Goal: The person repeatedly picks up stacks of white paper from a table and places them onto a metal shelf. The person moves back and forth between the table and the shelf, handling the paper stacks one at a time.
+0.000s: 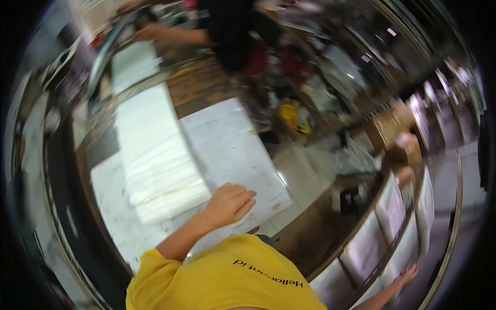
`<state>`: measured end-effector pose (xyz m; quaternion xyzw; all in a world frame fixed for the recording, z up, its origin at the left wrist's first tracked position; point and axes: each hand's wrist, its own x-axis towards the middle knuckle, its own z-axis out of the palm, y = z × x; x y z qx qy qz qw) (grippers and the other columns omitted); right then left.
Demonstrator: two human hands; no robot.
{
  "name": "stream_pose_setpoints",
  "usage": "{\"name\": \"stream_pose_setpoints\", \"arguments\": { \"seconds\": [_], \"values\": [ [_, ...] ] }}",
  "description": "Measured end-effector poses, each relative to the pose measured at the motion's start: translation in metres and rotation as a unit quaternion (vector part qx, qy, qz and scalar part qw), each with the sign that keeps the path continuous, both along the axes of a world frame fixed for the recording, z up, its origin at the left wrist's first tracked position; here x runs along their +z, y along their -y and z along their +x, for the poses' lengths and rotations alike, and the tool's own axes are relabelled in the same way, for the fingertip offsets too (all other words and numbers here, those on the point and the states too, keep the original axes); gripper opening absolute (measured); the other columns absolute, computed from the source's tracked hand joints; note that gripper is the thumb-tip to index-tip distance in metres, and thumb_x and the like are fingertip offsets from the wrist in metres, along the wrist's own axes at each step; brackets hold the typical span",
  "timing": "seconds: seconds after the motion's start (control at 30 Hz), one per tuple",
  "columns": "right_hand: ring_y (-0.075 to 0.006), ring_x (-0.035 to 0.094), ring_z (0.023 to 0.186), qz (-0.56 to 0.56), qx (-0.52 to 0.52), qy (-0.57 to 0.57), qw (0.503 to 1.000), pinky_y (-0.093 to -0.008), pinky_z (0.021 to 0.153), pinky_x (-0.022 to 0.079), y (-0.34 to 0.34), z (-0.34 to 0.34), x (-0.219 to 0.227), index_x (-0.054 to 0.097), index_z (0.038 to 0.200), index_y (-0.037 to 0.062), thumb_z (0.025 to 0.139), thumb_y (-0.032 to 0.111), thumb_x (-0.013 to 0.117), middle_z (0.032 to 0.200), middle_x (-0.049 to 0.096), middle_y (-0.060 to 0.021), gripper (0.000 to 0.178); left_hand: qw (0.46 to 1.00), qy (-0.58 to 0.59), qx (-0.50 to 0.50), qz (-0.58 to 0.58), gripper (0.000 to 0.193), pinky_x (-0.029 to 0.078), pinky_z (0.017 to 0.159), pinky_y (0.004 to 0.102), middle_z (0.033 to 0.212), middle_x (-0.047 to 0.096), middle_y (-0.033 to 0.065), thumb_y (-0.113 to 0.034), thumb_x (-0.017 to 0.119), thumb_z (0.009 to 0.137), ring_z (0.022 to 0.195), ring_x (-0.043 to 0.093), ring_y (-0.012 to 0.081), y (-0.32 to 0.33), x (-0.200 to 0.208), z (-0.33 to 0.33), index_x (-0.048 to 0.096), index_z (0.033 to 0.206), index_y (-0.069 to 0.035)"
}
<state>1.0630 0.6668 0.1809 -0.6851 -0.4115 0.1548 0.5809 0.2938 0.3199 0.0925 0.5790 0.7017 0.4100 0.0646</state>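
My left hand [230, 204] is loosely curled above the white board [243, 150], next to the near corner of a white paper stack [160, 165]. No object shows in its fingers. Slightly fanned layers form the near part of the stack. On the far right, my right hand [405, 280] reaches out with fingers stretched beside a row of white wrapped packs [403, 250]. Whether its fingertips touch a pack is hard to tell in the blur.
Across the wooden table, a person in dark clothing [227, 31] stretches an arm toward the far left, near a pale green stack [134, 64]. Cardboard boxes [385, 126] and a clear plastic bag [356, 157] lie at the right. Tiled floor [305, 170] shows between table and shelf.
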Motion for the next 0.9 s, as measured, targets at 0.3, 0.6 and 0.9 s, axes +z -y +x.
{"name": "stream_pose_setpoints", "arguments": {
  "seconds": [0.3,0.6,0.9],
  "values": [
    [-0.0087,0.051,0.064,-0.125,0.390,0.005,0.912,-0.0198,0.051,0.040,-0.072,-0.317,-0.007,0.061,0.119,0.0103,0.097,0.024,0.057,0.083,0.055,0.0018,0.027,0.911,-0.073,0.401,-0.062,0.021,0.049,0.075,0.0419,0.092,0.064,0.0138,-0.013,0.069,0.086,0.084,0.062,0.0330,0.144,0.008,-0.138,0.067,0.103,-0.001],
    [-0.0089,0.054,0.067,-0.296,0.483,-0.079,0.820,-0.0232,0.055,0.044,0.025,-0.483,-0.189,0.059,0.114,0.0124,0.096,0.026,0.062,0.083,0.058,0.0008,0.023,0.783,0.015,0.622,-0.020,0.025,0.048,0.089,0.0417,0.106,0.064,0.0192,-0.014,0.062,0.091,0.100,0.060,0.0356,0.259,-0.079,-0.159,0.065,0.109,0.003],
    [-0.0231,0.055,0.107,-0.267,0.569,0.037,0.777,-0.0338,0.096,0.043,0.114,-0.559,-0.277,0.050,0.132,-0.0038,0.099,0.029,0.057,0.116,0.060,-0.0164,0.047,0.739,-0.120,0.656,-0.102,0.038,0.030,0.111,0.0544,0.132,0.053,0.0241,-0.019,0.061,0.088,0.128,0.045,0.0413,0.284,-0.155,-0.118,0.057,0.119,0.003]
  ]
}}
